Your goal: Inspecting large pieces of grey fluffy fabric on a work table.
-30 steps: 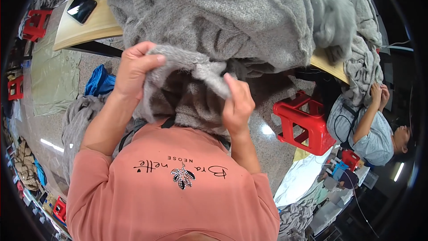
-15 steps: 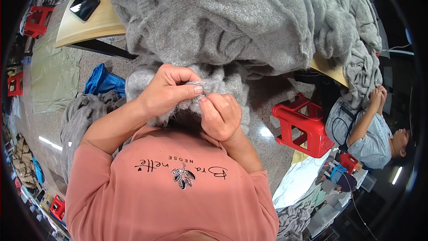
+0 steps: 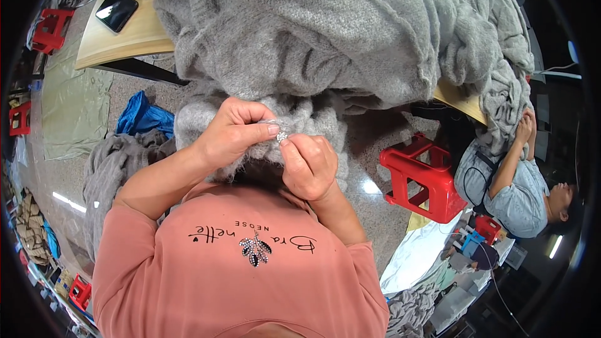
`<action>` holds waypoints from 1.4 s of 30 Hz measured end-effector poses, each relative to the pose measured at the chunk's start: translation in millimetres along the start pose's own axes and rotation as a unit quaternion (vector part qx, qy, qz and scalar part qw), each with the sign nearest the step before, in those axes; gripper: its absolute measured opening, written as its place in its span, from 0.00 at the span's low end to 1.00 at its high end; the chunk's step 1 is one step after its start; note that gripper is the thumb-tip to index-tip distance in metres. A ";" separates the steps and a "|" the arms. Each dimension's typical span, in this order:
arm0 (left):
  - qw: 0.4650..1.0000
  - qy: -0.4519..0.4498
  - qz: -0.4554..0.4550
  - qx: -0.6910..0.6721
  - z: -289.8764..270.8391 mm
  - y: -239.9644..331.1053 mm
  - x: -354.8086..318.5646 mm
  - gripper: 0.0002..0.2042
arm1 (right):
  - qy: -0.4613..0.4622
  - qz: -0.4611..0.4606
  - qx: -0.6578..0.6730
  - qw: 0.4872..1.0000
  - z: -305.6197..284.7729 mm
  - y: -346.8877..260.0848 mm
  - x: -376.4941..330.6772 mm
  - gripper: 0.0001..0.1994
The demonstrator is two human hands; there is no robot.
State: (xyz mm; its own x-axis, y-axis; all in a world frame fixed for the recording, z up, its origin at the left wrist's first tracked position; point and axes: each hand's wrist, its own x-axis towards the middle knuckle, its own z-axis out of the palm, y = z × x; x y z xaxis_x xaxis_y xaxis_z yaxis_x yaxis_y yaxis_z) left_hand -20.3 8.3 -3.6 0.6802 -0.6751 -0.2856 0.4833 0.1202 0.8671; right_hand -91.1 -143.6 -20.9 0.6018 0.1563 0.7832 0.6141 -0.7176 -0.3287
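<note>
My left hand [image 3: 230, 134] pinches the edge of a fuzzy grey knit garment [image 3: 194, 119] between thumb and fingers, over my lap. Close beside it, my right hand [image 3: 311, 164] is closed, thumb and forefinger pinched on a small round sparkling button [image 3: 282, 137] at the garment's edge. The button shows between the two thumbs. Whether thread or a needle is there is too small to tell. The rest of the garment hangs in loose folds below and beyond my hands.
A large heap of grey knitwear [image 3: 313, 31] covers the wooden table [image 3: 134, 40] ahead, with a black phone [image 3: 117, 10] on its left end. A red stool [image 3: 426, 178] stands at right, near a seated person [image 3: 519, 194]. Blue plastic [image 3: 144, 116] and more grey knitwear [image 3: 122, 166] lie at left.
My left thumb has drawn slightly away from my right fingertips, and more of the sparkling button shows between them. Both hands keep their pinch on the garment and button.
</note>
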 end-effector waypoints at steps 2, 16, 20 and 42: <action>1.000 -0.005 0.005 0.019 6.0 6.3 -3.8 0.03 | 0.009 -0.011 -0.017 1.000 -8.2 -3.5 5.1 0.14; 0.999 0.034 0.028 0.020 4.9 -10.8 -3.3 0.03 | -0.012 0.067 0.024 0.997 -2.3 -3.9 -3.8 0.10; 0.992 0.060 0.082 0.071 2.6 -15.5 0.9 0.04 | 0.001 0.082 0.022 0.996 4.6 0.3 -2.9 0.09; 0.902 0.099 0.247 0.341 4.9 -22.7 -11.8 0.06 | -0.224 0.324 0.262 0.881 -4.8 11.9 -3.4 0.11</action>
State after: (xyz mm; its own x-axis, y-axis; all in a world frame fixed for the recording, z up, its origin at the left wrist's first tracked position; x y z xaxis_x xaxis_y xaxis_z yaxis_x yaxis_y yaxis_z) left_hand -42.0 9.9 -18.0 0.8372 -0.5110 0.1947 -0.3102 -0.1506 0.9387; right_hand -88.2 -155.9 -24.9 0.9819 0.1658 0.0919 0.1471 -0.3609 -0.9209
